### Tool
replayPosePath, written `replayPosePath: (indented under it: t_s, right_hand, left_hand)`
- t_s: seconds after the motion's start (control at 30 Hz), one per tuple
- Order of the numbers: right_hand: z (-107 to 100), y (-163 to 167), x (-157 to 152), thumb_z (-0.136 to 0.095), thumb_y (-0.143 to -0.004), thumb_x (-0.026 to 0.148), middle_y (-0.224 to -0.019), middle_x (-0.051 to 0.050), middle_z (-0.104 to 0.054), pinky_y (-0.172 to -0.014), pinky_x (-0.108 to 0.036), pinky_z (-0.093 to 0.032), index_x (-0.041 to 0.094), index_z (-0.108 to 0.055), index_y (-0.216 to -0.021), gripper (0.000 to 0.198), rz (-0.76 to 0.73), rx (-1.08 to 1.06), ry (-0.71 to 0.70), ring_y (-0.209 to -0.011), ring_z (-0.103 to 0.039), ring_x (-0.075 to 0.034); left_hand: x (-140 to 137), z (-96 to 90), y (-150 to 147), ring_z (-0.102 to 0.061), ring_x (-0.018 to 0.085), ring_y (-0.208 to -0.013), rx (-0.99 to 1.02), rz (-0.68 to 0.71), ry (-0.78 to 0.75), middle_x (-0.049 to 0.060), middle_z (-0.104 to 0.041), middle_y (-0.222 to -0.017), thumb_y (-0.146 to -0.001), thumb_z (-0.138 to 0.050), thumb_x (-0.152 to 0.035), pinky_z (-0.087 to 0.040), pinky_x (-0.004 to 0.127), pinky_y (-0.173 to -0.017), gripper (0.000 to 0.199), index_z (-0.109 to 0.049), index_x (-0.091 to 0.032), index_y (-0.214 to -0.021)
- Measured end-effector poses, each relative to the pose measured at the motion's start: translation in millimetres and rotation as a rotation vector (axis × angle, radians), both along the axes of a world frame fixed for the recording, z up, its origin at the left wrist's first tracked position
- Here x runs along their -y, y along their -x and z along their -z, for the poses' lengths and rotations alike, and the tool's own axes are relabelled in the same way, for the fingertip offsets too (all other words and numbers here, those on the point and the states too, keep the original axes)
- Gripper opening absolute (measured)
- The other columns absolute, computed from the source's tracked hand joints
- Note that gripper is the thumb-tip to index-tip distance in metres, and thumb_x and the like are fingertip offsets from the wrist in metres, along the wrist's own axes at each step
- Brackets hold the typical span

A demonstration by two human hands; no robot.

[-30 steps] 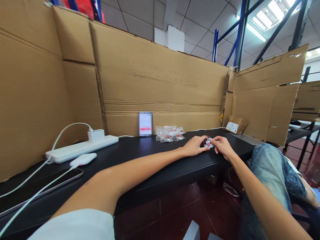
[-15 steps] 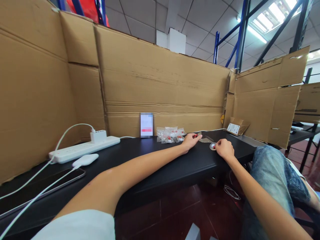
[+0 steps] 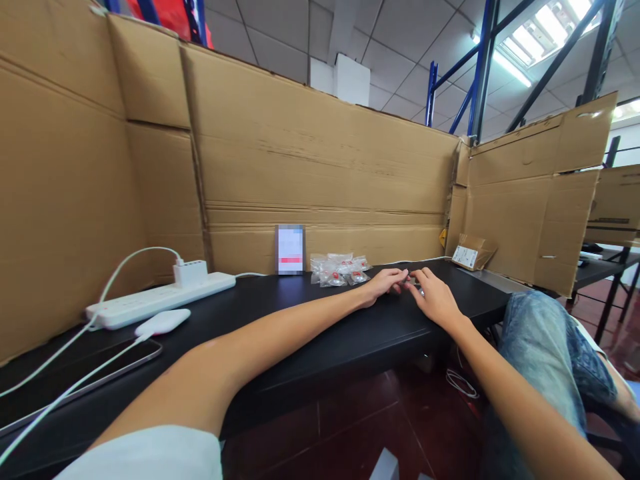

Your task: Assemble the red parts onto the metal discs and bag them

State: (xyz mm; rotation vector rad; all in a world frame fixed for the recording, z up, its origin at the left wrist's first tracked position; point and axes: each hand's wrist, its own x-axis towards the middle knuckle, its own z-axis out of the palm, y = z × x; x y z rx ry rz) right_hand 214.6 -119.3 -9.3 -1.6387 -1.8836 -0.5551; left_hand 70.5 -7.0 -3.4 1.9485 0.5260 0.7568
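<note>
My left hand [image 3: 389,284] is closed over the black table, its fingertips pinched around something small that is mostly hidden. Close beside it, my right hand [image 3: 434,297] has its fingers bent and brought up to the left fingertips. Something small and shiny shows under the right fingers, too hidden to name. To the left of my hands lies a pile of clear plastic bags [image 3: 339,269] with small red and silvery items inside.
A phone-like screen [image 3: 291,249] leans against the cardboard wall [image 3: 325,173]. At left are a white power strip [image 3: 155,301], a white charging puck [image 3: 163,321] and a dark tablet [image 3: 100,373] with cables. A brown labelled package [image 3: 474,253] sits back right.
My right hand has moved left and away from me to meet the left hand. The round clear disc with red that was beside it is now hidden. The view has shifted slightly.
</note>
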Motion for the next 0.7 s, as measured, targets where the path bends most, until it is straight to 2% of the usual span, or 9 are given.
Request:
replayPosePath:
  t_s: [0.1, 0.23, 0.3, 0.47, 0.7]
  right_hand:
    - [-1, 0, 1, -0.043, -0.096, 0.032, -0.103, -0.006, -0.058, -0.069, -0.024, -0.040, 0.021, -0.055, -0.101, 0.017, -0.045, 0.020, 0.024, -0.087, -0.059, -0.017]
    - [-2, -2, 2, -0.040, -0.096, 0.024, -0.099, -0.006, -0.060, -0.075, -0.024, -0.039, 0.020, -0.058, -0.096, 0.019, -0.049, 0.014, 0.031, -0.088, -0.059, -0.017]
    - [-2, -2, 2, -0.042, -0.095, 0.023, -0.097, -0.006, -0.061, -0.075, -0.024, -0.038, 0.020, -0.060, -0.095, 0.018, -0.050, -0.002, 0.033, -0.087, -0.059, -0.017]
    - [1, -3, 0, -0.048, -0.091, 0.026, -0.093, -0.005, -0.062, -0.073, -0.024, -0.038, 0.019, -0.061, -0.092, 0.014, -0.083, -0.043, 0.018, -0.082, -0.058, -0.016]
    - [2, -6, 0, -0.048, -0.089, 0.021, -0.092, -0.004, -0.062, -0.068, -0.023, -0.035, 0.020, -0.061, -0.093, 0.013, -0.115, -0.058, 0.038, -0.078, -0.056, -0.014]
  left_hand:
    - [11, -5.2, 4, -0.051, 0.010, -0.067, -0.028, 0.070, -0.098, 0.001, -0.061, -0.075, -0.077, -0.058, -0.063, -0.033, 0.023, -0.061, 0.049, -0.066, -0.015, -0.082]
    - [16, -8.4, 7, -0.053, 0.013, -0.075, -0.026, 0.169, -0.098, 0.002, -0.062, -0.079, -0.072, -0.066, -0.058, -0.039, 0.026, -0.072, 0.044, -0.067, -0.015, -0.082]
    - [14, -7.3, 7, -0.053, 0.013, -0.076, -0.039, 0.174, -0.076, 0.002, -0.062, -0.081, -0.069, -0.071, -0.056, -0.040, 0.027, -0.075, 0.045, -0.068, -0.015, -0.087]
    - [7, -1.6, 6, -0.054, 0.012, -0.074, -0.029, 0.211, -0.072, 0.001, -0.062, -0.081, -0.070, -0.074, -0.049, -0.041, 0.028, -0.076, 0.055, -0.064, -0.019, -0.115]
    - [3, 1.3, 6, -0.058, 0.013, -0.081, -0.015, 0.272, -0.045, 0.003, -0.066, -0.087, -0.071, -0.075, -0.044, -0.042, 0.029, -0.081, 0.053, -0.064, -0.019, -0.116]
